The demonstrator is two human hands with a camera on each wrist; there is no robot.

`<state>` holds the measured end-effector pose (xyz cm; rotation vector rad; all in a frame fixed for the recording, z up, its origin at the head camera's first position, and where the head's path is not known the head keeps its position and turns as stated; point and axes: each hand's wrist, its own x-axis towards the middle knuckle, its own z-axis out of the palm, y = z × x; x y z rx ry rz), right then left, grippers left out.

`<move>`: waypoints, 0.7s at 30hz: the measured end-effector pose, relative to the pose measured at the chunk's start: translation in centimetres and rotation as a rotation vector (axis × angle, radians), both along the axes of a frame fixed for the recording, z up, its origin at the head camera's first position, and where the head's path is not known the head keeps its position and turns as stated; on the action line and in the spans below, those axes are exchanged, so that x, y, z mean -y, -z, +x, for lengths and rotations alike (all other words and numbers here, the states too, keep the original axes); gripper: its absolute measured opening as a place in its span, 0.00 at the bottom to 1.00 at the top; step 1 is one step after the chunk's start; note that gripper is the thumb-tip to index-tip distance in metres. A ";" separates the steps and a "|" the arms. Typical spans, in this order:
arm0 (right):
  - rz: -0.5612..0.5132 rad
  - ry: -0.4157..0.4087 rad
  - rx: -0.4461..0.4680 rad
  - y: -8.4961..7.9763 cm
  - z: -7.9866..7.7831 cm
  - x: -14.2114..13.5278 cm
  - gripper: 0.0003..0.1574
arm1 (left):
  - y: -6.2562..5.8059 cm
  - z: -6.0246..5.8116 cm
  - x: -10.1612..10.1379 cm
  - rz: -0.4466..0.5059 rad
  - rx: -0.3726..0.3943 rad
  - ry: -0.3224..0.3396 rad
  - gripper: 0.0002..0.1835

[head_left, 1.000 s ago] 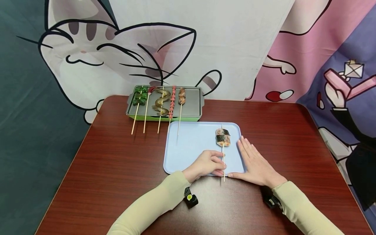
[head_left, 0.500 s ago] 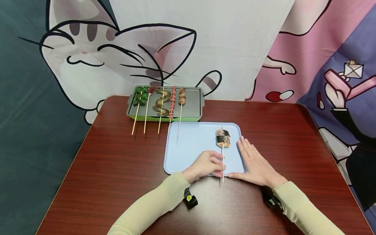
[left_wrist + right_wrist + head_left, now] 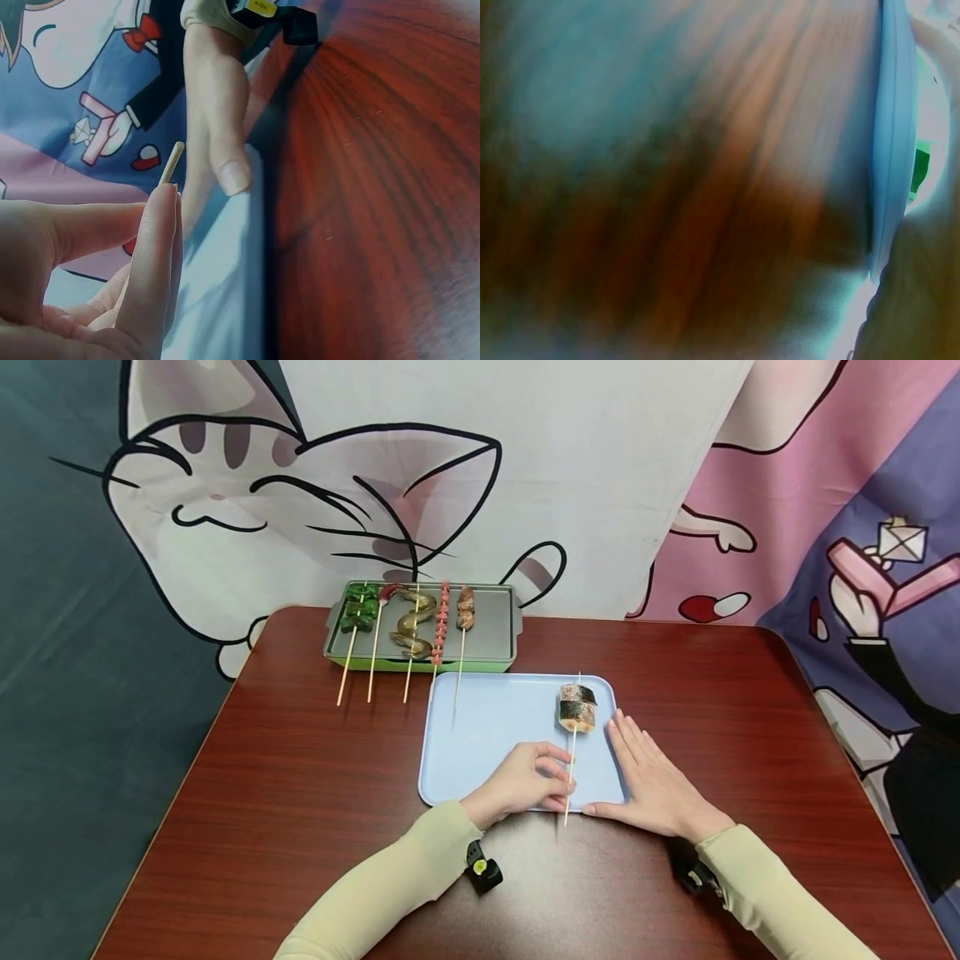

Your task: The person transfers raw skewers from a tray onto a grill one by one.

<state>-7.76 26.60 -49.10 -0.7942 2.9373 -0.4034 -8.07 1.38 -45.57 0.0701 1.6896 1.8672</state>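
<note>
My left hand (image 3: 525, 781) pinches the lower stick of a skewer (image 3: 576, 710) between thumb and fingers. Its upper part carries chunky pieces with dark, silvery skin, like fish, which overlap the right side of the light blue tray (image 3: 487, 727) in the head view. The skewer leans slightly to the right, and its bare lower end (image 3: 173, 161) sticks out past the fingertips in the left wrist view. With fingers straight and thumb spread, my right hand (image 3: 656, 777) rests at the tray's lower right corner. The right wrist view is blurred, showing mostly tabletop and the tray edge (image 3: 894, 135).
Behind the tray stands a grey-topped green grill box (image 3: 491, 622). Several skewers lie on it, including green pepper (image 3: 360, 607), shrimp (image 3: 412, 622) and a pink scored sausage (image 3: 441, 622); their sticks overhang the front. The reddish-brown wooden table (image 3: 300, 777) meets cartoon-printed cloth at its back.
The skewer's food end has swung a little to the right and its bare end slightly to the left, within my left hand's pinch. My right hand has stayed still.
</note>
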 end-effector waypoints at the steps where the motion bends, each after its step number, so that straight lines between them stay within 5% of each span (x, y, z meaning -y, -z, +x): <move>1: 0.001 0.000 0.002 0.0 0.0 0.0 0.80 | -0.1 -0.1 0.1 -0.006 -0.017 0.001 0.21; 21: 0.010 0.009 0.019 0.1 -0.1 0.0 0.80 | -4.2 -2.4 3.4 -0.005 -0.143 -0.057 0.20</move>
